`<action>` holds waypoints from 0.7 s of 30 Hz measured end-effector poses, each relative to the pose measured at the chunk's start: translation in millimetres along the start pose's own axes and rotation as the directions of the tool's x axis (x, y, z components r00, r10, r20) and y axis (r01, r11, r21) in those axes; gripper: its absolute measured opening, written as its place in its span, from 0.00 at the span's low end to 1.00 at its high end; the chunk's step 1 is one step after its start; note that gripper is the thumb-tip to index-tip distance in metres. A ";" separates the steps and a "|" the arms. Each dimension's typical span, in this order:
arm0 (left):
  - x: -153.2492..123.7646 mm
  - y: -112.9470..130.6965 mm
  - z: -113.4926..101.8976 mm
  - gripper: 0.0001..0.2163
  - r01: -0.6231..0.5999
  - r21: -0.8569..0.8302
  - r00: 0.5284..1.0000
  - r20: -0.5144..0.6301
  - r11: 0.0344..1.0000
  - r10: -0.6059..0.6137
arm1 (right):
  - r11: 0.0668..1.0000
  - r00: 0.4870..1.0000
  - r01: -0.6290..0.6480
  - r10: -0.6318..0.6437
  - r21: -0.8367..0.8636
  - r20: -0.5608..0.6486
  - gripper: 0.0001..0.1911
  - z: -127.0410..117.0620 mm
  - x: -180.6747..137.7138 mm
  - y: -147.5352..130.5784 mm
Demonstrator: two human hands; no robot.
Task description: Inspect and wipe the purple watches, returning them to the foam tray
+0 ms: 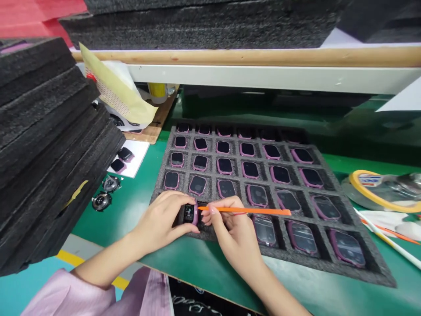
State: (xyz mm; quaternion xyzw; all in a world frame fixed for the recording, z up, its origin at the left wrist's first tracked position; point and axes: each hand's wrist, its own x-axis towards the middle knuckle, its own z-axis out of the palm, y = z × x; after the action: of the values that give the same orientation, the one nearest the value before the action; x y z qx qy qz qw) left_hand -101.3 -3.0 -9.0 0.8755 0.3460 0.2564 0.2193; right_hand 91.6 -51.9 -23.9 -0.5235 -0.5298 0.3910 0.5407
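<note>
My left hand (161, 219) is closed around a small pink-framed watch body (190, 213), holding it on edge over the near left corner of a grey foam tray (371, 263). My right hand (230, 228) pinches a thin orange stick (250, 211) whose tip touches the watch's side. The tray's pockets hold several more pink-framed watch bodies with dark screens, such as one watch body (257, 195) just beyond my right hand.
A tall stack of dark foam sheets (42, 145) stands at the left. Two watch bodies lie on a white sheet (131, 159), with round metal parts (105, 193) beside it. A yellow tape roll (378, 188) sits at right. A shelf (263, 66) overhangs the green table (210, 259).
</note>
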 end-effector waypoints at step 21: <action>-12.0 -9.2 -33.1 0.12 -0.037 0.266 0.999 0.029 0.963 0.030 | 1.000 0.998 -0.011 0.010 0.013 0.066 0.09 -3.7 12.7 -23.5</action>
State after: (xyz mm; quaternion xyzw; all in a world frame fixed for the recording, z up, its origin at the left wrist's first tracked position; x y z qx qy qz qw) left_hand -133.3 1.4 7.8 0.9059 0.3597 0.2002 0.0993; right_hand 93.8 -43.5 1.6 -0.5095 -0.5419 0.4143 0.5246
